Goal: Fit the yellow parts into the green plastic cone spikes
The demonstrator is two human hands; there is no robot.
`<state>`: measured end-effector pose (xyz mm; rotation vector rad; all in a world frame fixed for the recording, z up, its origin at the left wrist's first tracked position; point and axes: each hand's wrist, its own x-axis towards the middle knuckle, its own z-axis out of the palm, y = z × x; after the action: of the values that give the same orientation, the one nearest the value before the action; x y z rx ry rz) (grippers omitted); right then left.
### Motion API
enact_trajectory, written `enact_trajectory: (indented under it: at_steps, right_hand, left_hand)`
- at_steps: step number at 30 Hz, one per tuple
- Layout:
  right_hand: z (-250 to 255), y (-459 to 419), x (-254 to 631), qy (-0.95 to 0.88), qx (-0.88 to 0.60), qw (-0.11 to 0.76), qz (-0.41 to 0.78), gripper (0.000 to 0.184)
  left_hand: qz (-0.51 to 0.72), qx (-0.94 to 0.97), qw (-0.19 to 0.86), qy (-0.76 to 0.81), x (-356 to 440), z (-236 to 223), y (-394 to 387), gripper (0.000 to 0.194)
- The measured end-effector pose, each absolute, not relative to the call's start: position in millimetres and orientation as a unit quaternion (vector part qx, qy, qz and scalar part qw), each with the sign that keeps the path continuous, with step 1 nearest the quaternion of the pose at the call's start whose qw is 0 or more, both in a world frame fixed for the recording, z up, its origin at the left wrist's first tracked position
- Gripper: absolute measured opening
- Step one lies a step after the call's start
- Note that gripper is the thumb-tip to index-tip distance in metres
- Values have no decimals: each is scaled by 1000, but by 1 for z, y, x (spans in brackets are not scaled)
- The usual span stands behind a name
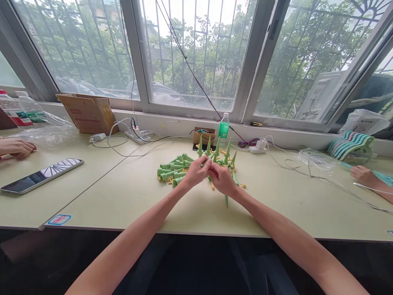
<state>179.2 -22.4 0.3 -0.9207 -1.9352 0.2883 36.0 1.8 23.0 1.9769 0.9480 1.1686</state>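
Fingertip to fingertip, my left hand (198, 172) and my right hand (223, 178) meet above the table, both closed in a pinch. A green plastic watering spike (226, 201) pokes out below my right hand, its tip toward me; the rest is hidden by the hand. What my left fingers pinch is mostly covered. Several green watering spikes (216, 149) stand upright just behind my hands. To the left of them lies a heap of green hollow tubes (168, 175). Small yellow valve pieces (213, 186) are scattered among and under these parts.
Behind the parts are a small cardboard box (208, 135), a green-labelled bottle (224, 126) and a power strip (257, 149) with cables. A tablet (43, 175) lies at left near another person's hand (16, 147). At right, another hand (364, 175) is near teal hangers (350, 145).
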Motion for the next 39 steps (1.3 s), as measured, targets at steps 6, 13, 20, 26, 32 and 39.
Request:
enact_trajectory:
  at_steps: [6,13,20,26,32,39]
  right_hand:
    - [0,-22,180,-793,-374,468,109,21]
    - [0,-21,180,-793,-374,467,112,20]
    - [-2,-19,180,-796,-371,465,110,18]
    - [-2,-19,181,-798,-373,460,108,20]
    - [-2,-20,181,-789,-388,465,106,20]
    - [1,-21,180,-777,-409,467,103,25]
  left_hand:
    - [443,751,340,353,37,22,2,32]
    - [437,757,326,359,36,23,1,30]
    - [437,768,291,368,36,26,-2,30]
    - [438,770,281,369,36,26,-1,29]
    - [448,764,282,369,36,26,1,30]
    - [456,754,288,374,37,23,1,32]
